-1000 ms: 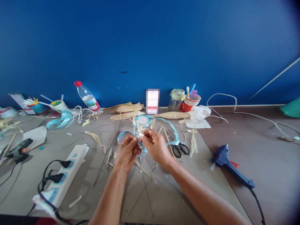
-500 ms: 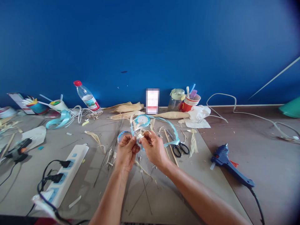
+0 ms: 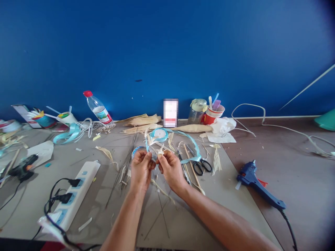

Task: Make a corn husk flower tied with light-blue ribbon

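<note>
Husk piece (image 3: 159, 150), pale, tangled with blue ribbon (image 3: 194, 144): we hold it above the table (image 3: 300, 181), left of the scissors (image 3: 203, 166), our left hand (image 3: 141, 170) and right hand (image 3: 171, 170) both pinched tight on it.

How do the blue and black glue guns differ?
The blue glue gun lies at the right on the brown surface; the black glue gun lies far left beside white paper. The black one shows an orange trigger; the blue one a red part beneath. Both lie flat, corded.

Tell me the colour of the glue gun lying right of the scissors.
Blue glue gun, black cord; the head view, the only one, shows it clearly.
</note>
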Motion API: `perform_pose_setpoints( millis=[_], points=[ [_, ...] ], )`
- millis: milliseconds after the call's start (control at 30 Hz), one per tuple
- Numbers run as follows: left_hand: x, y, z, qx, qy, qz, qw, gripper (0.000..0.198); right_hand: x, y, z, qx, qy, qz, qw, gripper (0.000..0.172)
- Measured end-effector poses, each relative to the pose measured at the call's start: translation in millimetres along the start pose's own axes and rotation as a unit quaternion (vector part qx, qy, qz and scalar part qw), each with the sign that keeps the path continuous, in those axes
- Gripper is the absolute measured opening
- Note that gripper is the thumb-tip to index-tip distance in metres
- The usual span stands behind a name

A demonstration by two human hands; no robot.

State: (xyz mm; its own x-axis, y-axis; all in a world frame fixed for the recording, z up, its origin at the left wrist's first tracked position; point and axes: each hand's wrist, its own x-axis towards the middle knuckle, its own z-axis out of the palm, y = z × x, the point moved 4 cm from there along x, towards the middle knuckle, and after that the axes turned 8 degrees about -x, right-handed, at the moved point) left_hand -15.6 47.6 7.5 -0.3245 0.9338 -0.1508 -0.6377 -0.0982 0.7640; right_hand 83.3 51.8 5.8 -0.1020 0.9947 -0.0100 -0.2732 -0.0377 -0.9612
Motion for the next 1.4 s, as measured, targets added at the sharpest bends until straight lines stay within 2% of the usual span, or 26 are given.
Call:
perform_pose_setpoints(
  millis=[233,333,533,733,1000,1233,1400],
  points=[
    [4.9,-2.3,-8.5,0.058,0.013,0.097,0.994,0.029,2.0,-0.7,-4.2,0.06,-0.012,0.016,0.998,0.019],
    [5.8,-0.2,-9.7,0.051,0.03,0.121,0.991,0.03,2.1,5.0,-7.0,0.034,0.001,0.032,0.999,0.016],
    [6.8,-1.9,-11.8,0.088,0.04,0.134,0.986,0.028,1.0,9.8,-5.8,-0.087,-0.004,-0.006,0.996,0.011],
    [5.4,-5.1,-14.5,0.152,0.039,0.155,0.975,0.025,1.3,1.8,-4.4,-0.034,0.0,-0.015,0.999,0.015],
    [-1.0,-5.6,-8.8,0.217,0.017,0.161,0.963,0.023,3.6,2.4,-4.1,-0.02,0.012,-0.001,1.0,0.015],
    [-3.4,-4.2,-8.5,0.23,0.016,0.175,0.957,0.023,1.6,-4.2,-2.2,-0.012,0.006,-0.027,1.0,0.015],
    [-2.0,-8.4,-10.8,0.195,0.017,0.146,0.97,0.024,2.1,-2.9,-3.1,-0.031,-0.002,-0.028,0.999,0.013]
  ],
)
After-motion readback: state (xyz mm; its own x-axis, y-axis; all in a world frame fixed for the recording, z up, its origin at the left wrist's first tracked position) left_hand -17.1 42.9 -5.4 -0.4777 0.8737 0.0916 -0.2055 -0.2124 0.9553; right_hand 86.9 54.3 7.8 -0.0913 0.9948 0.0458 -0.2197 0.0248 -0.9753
